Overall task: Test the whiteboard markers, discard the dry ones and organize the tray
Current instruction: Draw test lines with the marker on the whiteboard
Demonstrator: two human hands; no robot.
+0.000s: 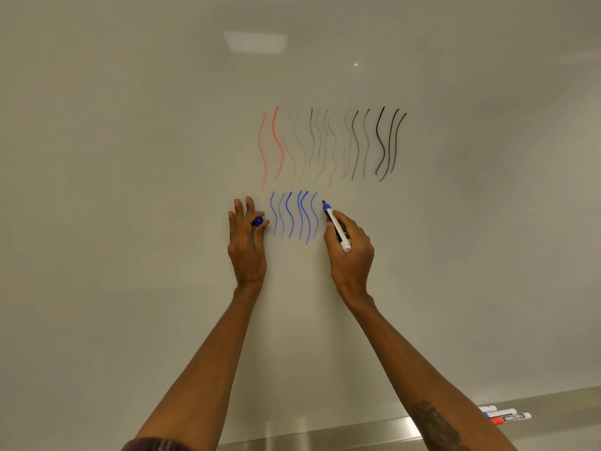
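**Blue marker under test, cap off, tip at the board**

Nearest the lens: left forearm (201,369) and right forearm (422,369), both reaching up and forward.

- Whiteboard (130,190) fills the view.
- Metal tray (357,431) runs along its lower edge. A few capped markers (507,416) lie at its right end, one with red on it and one with blue.
- Upper row of test marks: red strokes (270,148), then faint grey ones, then black strokes (383,141) that darken to the right.
- Below them, blue strokes (294,216), solid and saturated.
- Right hand (353,255) grips the blue marker (336,227) in a writing hold, with the tip at or just off the board, right of the blue set.
- Left hand (247,245) pinches the blue cap (258,221) between thumb and finger. The other fingers are extended toward the board.

Judgement: this marker writes well and should be kept.

Risks:
- The left fingers sit just beside the wet blue lines, so a slide rightward would smear them.
- The cap is held in a light pinch and could drop.
- If it is not pressed fully home, a good marker dries out.
- Returning it among untested ones in the tray would muddle the sort.
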